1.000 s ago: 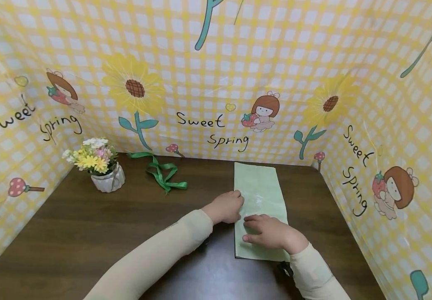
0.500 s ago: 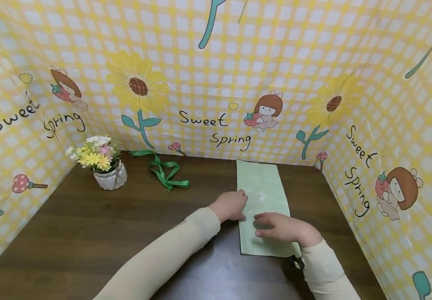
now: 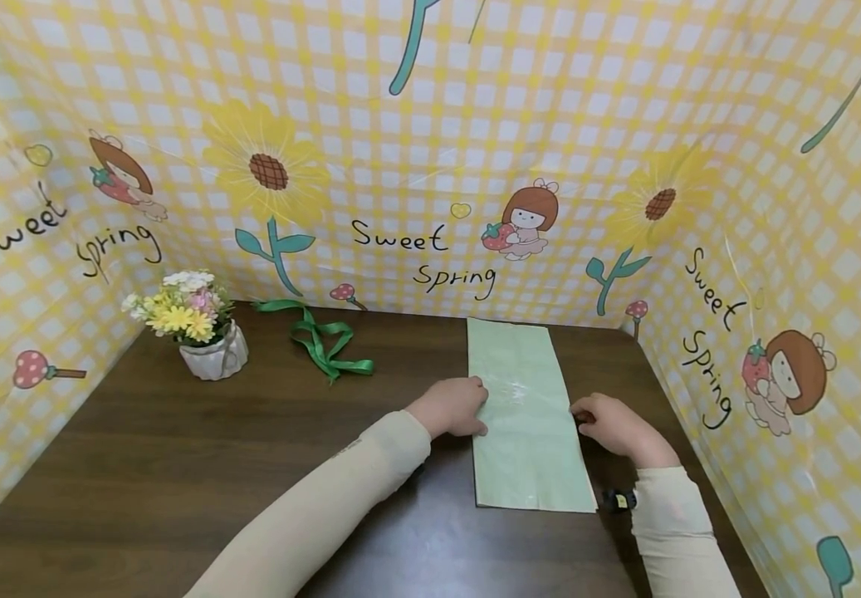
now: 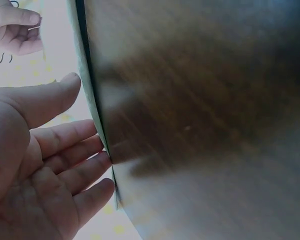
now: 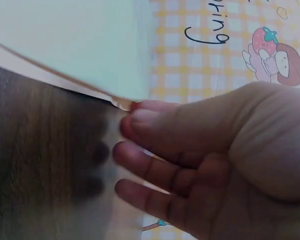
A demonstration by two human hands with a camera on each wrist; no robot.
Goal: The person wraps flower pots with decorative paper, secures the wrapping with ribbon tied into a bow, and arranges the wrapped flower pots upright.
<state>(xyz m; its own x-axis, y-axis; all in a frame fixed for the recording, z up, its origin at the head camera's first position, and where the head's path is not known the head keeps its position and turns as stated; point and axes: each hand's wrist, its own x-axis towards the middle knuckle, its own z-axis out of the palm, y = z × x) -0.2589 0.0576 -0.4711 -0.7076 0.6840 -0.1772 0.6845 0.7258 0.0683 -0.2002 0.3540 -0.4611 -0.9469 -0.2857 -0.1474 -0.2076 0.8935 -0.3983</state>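
A long folded piece of pale green wrapping paper (image 3: pixel 527 457) lies flat on the brown table, with a shiny whitish patch on its upper middle. At its left edge rests my left hand (image 3: pixel 451 405); in the left wrist view the fingers (image 4: pixel 85 172) are loosely extended with their tips against the edge, and the thumb stands apart from them. My right hand (image 3: pixel 613 428) is at the paper's right edge. The right wrist view shows its thumb and forefinger pinching a corner of that edge, where layers separate slightly, while the other fingers (image 5: pixel 140 162) are loosely bent.
A green ribbon (image 3: pixel 325 340) lies in loose loops at the back, left of the paper. Farther left stands a white pot (image 3: pixel 215 353) of artificial flowers (image 3: pixel 187 307). Yellow checked cloth (image 3: pixel 400 166) walls the table (image 3: pixel 213 465) on three sides. A small black device (image 3: pixel 619 500) sits by the right sleeve.
My right hand has moved off the paper's face to the right and pinches its right edge. The left hand has stayed at the left edge.
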